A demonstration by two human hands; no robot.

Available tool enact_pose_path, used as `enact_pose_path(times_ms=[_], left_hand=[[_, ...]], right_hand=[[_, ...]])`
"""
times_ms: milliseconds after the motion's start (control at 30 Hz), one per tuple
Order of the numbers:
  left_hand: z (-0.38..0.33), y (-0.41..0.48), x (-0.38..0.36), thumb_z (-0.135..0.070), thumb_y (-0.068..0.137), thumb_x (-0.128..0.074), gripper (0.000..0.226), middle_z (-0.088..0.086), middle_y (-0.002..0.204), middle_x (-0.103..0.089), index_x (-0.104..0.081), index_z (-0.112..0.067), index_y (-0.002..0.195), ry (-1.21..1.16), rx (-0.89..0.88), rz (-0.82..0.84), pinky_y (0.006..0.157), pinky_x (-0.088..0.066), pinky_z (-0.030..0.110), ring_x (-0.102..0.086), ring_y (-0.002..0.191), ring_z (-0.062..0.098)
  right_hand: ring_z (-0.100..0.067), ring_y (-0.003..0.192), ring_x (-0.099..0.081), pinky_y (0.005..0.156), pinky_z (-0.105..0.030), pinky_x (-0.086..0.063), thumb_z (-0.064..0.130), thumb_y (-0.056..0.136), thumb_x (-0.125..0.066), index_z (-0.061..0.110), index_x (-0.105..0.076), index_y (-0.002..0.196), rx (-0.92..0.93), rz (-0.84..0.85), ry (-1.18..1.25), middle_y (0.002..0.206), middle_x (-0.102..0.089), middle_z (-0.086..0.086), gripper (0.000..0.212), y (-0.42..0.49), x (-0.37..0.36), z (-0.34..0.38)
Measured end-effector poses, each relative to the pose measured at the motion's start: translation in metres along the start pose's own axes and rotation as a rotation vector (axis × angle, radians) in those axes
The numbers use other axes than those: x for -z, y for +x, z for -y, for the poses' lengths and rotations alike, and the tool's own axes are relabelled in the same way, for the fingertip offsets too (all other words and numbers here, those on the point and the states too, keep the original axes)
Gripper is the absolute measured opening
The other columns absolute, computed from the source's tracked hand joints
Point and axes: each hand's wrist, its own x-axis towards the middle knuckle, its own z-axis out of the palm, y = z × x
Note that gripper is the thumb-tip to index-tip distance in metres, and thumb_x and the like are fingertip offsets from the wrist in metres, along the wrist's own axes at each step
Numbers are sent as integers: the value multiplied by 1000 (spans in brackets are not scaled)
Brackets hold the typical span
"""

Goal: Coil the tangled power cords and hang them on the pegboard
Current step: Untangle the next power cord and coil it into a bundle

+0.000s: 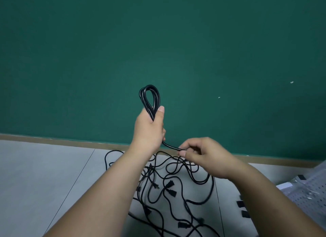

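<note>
**L hand [150,126] grips coil [150,99], R hand [207,157] pinches strand [172,146]**

Black looped coil is held up vs green wall [158,42]. Strand runs btwn both hands. Other cords [169,183] lie tangled on floor [44,175] below; pegboard [312,190] lies at rt edge.

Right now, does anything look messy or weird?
Yes: the black cords lie tangled in a heap on the floor, plugs poking out everywhere. Only the coil in the left hand looks neat.
</note>
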Motion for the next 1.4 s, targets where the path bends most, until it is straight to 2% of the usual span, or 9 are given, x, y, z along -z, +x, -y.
enact_pose_path(times_ms=[200,267,433,500,567,667,900,1133,1400], left_hand=[[8,7,18,-58,105,-50,30,-9,81,-61,-54,-31,93,576,-134,74,69,-45,36,-60,78,15],[12,4,14,-67,101,-49,37,-11,81,-63,-57,-32,93,569,-74,234,74,-50,37,-62,78,16],[10,-19,-14,-86,89,-46,46,-24,77,-67,-65,-44,98,483,-89,584,75,-54,33,-64,75,1],[13,-25,-24,-81,87,-59,45,-25,98,-72,-62,-55,123,489,-140,695,87,-57,31,-67,93,-2],[18,-30,-32,-63,88,-70,29,-14,87,-69,-63,-45,110,527,-138,754,80,-58,37,-65,80,7],[22,-37,-38,-40,102,-62,27,-14,63,-54,-50,-33,80,483,-98,739,61,-45,35,-51,59,9],[19,-39,-35,-30,109,-60,26,3,65,-58,-50,-14,90,94,93,639,57,-53,35,-69,61,29],[18,-35,-34,-37,105,-65,21,-4,53,-53,-58,-22,92,138,3,444,51,-45,23,-55,48,23],[22,-35,-35,-27,104,-69,6,-18,66,-58,-67,-29,98,148,-19,563,53,-46,26,-54,56,22]], right_hand=[[-20,78,-67,82,-39,-56,29,96,-79,36,-79,95,43,-152,18,80,-74,4,7,-13,35,-2],[-17,88,-70,87,-37,-55,22,97,-78,36,-79,95,99,-244,32,91,-74,6,14,-15,41,-1],[-12,61,-46,61,-19,-40,16,89,-85,35,-77,92,247,-459,-73,85,-62,6,20,-17,37,9],[-9,57,-45,58,-15,-35,16,84,-89,31,-77,92,283,-534,-73,84,-64,9,21,-18,35,15],[-5,67,-59,63,-10,-37,17,81,-92,26,-77,92,295,-586,-81,85,-67,12,21,-19,34,18],[-8,74,-60,67,-11,-40,24,83,-90,29,-76,95,240,-638,-135,91,-65,15,19,-16,32,14],[-6,87,-68,78,-21,-53,22,103,-68,33,-75,105,90,-757,-7,98,-70,12,13,-12,35,8],[-7,78,-73,83,-39,-62,29,95,-79,30,-83,94,-45,-736,216,81,-79,11,3,-11,29,9],[-19,63,-72,81,-50,-66,15,101,-71,20,-76,107,-90,-642,372,76,-77,-4,9,-9,21,14]])
